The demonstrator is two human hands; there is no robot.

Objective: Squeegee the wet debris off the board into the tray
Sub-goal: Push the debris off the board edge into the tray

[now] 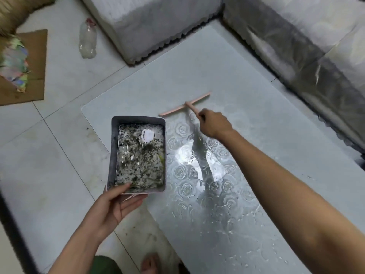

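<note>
Squeegee (185,104) sits on the wet board (246,135), its blade lying crosswise just beyond the right hand (214,123), which grips the handle. The tray (113,151), holding dark debris (138,161), is at the board's left edge, its near end gripped by the left hand (116,206); the sweep should run leftward.

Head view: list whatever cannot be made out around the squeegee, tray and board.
squeegee: blurred by motion, so whether its blade touches the board cannot be told; the handle's end is hidden in the right hand.
tray: near rim partly covered by the left hand; underside hidden.
board: near end cut off by the bottom edge, part covered by the right forearm; glare hides any small specks.
</note>
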